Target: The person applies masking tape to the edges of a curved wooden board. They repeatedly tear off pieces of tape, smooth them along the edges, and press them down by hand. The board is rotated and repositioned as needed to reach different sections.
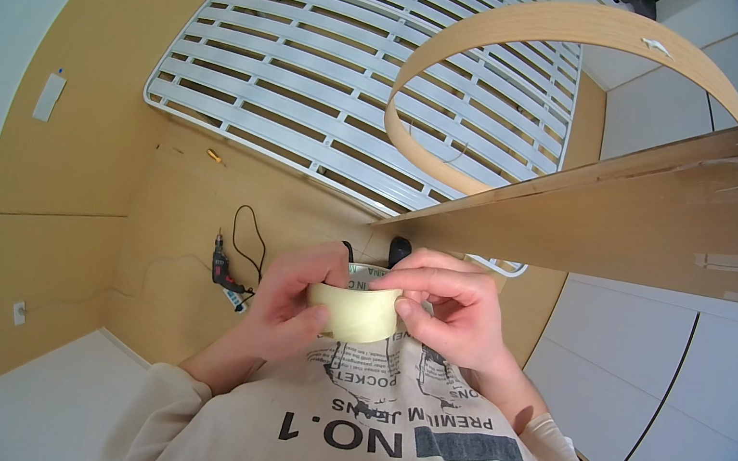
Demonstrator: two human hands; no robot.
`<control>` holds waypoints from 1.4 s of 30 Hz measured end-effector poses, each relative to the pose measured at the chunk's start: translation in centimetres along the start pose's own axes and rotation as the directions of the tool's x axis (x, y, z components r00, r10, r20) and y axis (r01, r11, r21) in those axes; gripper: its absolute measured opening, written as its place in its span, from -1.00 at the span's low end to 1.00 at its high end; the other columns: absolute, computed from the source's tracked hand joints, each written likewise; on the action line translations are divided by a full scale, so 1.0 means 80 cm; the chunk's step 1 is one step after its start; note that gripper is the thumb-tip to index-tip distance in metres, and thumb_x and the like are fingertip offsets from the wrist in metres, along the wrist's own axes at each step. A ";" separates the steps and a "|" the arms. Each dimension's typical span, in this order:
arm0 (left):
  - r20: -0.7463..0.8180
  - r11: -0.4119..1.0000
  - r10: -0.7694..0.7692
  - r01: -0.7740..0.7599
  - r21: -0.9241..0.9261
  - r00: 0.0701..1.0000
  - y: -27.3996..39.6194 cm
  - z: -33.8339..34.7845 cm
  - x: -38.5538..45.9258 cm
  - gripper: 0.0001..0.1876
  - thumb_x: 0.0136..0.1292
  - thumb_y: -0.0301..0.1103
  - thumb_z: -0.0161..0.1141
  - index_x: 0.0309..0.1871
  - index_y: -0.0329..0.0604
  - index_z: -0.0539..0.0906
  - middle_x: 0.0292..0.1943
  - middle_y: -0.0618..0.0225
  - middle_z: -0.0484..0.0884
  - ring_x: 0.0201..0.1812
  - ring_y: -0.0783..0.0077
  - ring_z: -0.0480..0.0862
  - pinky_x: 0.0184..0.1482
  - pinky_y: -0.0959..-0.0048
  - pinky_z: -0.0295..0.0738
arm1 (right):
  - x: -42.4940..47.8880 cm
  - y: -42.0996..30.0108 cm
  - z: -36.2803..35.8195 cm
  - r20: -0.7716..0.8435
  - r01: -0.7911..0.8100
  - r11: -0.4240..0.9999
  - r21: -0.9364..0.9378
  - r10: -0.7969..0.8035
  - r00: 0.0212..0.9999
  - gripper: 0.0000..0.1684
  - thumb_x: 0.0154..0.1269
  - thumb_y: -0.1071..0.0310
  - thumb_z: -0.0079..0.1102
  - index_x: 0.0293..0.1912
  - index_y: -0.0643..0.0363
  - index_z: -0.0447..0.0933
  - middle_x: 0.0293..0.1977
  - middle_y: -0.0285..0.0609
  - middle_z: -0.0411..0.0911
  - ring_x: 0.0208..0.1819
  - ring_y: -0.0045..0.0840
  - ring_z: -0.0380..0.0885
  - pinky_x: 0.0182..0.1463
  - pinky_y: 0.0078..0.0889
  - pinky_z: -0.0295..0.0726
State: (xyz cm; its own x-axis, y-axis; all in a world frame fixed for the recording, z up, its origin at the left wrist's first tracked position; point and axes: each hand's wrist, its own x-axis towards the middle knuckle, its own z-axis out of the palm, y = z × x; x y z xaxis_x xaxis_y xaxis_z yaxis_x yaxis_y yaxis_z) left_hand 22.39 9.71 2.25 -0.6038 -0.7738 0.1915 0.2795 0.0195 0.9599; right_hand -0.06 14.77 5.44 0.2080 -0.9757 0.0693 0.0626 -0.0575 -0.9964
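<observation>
A roll of pale yellowish packing tape [354, 317] is held in front of my chest. My left hand [302, 300] grips its left side, thumb on the outer face and fingers inside the core. At the right edge of the roll, my right hand [454, 311] pinches with thumb and index finger at the tape's surface. Whether a loose tape end lies between those fingertips cannot be made out. Printing shows on the inside of the core. Beyond my hands stands a tall wooden panel [605, 219] with strips of clear tape at its far right end.
A curved wooden band [444, 45] arches above the panel. Behind lies a white slatted bed frame [337, 71]. On the floor at left are a corded power drill [223, 268], a power strip [235, 300] and a yellow-handled screwdriver [214, 155]. White cabinets [617, 367] line the right.
</observation>
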 end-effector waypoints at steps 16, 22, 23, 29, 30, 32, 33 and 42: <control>-0.055 0.928 0.057 -0.032 0.371 0.997 0.017 -0.005 0.018 -0.70 -0.01 -0.26 0.39 -0.42 -0.16 0.45 -0.43 0.38 0.41 -0.36 0.33 0.38 -0.21 0.36 0.26 | 0.004 0.008 0.003 0.118 0.067 0.996 -0.051 -0.061 0.991 -0.64 0.20 0.60 0.35 0.03 0.27 0.63 -0.11 -0.23 0.53 -0.28 -0.67 0.52 -0.29 -0.59 0.52; 0.078 0.396 0.307 -0.202 0.896 0.948 0.012 0.024 0.025 -0.71 -0.18 -0.31 0.37 -0.38 -0.10 0.51 -0.39 0.33 0.49 -0.30 0.18 0.52 -0.04 0.19 0.44 | 0.007 0.013 0.018 0.069 0.158 0.752 -0.640 -0.149 0.987 -0.64 0.14 0.49 0.46 -0.06 0.20 0.58 -0.18 -0.21 0.45 -0.28 -0.40 0.55 -0.29 -0.37 0.59; 0.076 0.383 0.286 -0.187 0.904 0.955 0.013 0.026 0.024 -0.72 -0.18 -0.32 0.36 -0.38 -0.10 0.51 -0.39 0.34 0.50 -0.30 0.18 0.53 -0.04 0.17 0.45 | 0.007 0.014 0.019 0.082 0.197 0.701 -0.685 -0.194 0.978 -0.66 0.14 0.48 0.47 -0.08 0.19 0.57 -0.18 -0.21 0.46 -0.29 -0.39 0.55 -0.30 -0.37 0.58; 0.062 0.733 0.066 -0.090 0.674 0.996 0.012 -0.002 0.011 -0.78 -0.10 -0.42 0.23 -0.34 -0.20 0.50 -0.38 0.32 0.48 -0.31 0.19 0.50 -0.03 0.23 0.42 | -0.005 0.012 0.013 0.046 -0.071 0.963 -0.258 0.086 0.995 -0.70 0.13 0.53 0.48 -0.15 0.23 0.56 -0.21 -0.27 0.46 -0.34 -0.60 0.49 -0.29 -0.49 0.50; 0.027 0.846 0.014 -0.026 0.532 1.000 0.005 -0.011 0.005 -0.79 -0.08 -0.43 0.21 -0.32 -0.21 0.50 -0.38 0.32 0.46 -0.31 0.24 0.49 -0.04 0.26 0.41 | -0.006 0.013 0.011 0.065 -0.066 0.970 -0.234 0.083 0.994 -0.69 0.13 0.53 0.48 -0.14 0.23 0.56 -0.21 -0.28 0.46 -0.34 -0.62 0.48 -0.28 -0.50 0.50; -0.014 0.975 -0.106 0.107 0.197 0.994 -0.012 -0.022 -0.006 -0.80 -0.04 -0.45 0.17 -0.30 -0.24 0.49 -0.38 0.31 0.42 -0.31 0.34 0.46 -0.07 0.34 0.38 | -0.007 0.012 0.007 0.106 -0.054 0.982 -0.184 0.074 0.992 -0.67 0.13 0.54 0.49 -0.13 0.24 0.56 -0.20 -0.30 0.46 -0.34 -0.67 0.46 -0.26 -0.54 0.48; -0.002 0.989 -0.122 0.122 0.078 0.992 -0.017 -0.023 -0.008 -0.81 -0.02 -0.45 0.17 -0.29 -0.24 0.49 -0.38 0.32 0.41 -0.30 0.37 0.44 -0.10 0.36 0.37 | -0.008 0.014 0.006 0.116 -0.081 0.989 -0.126 0.096 0.989 -0.66 0.13 0.53 0.50 -0.11 0.24 0.56 -0.20 -0.30 0.46 -0.33 -0.67 0.46 -0.25 -0.55 0.48; -0.043 0.982 -0.142 0.147 0.122 0.989 -0.012 -0.017 -0.017 -0.79 0.06 -0.49 0.33 -0.35 -0.23 0.46 -0.41 0.39 0.41 -0.38 0.50 0.33 -0.35 0.44 0.18 | 0.002 -0.025 0.012 0.149 0.223 0.831 -0.509 -0.170 0.974 -0.44 0.16 0.19 0.59 0.07 0.22 0.58 -0.05 -0.15 0.58 -0.16 -0.33 0.59 -0.15 -0.29 0.60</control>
State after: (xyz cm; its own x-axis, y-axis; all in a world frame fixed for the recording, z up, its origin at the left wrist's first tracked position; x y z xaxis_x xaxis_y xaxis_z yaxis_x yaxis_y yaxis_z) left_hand 23.95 9.89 0.76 -0.6046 -0.7953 0.0439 0.0950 -0.0172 0.9953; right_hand 0.80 14.92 7.50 0.3375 -0.9090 0.2445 -0.3984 -0.3732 -0.8379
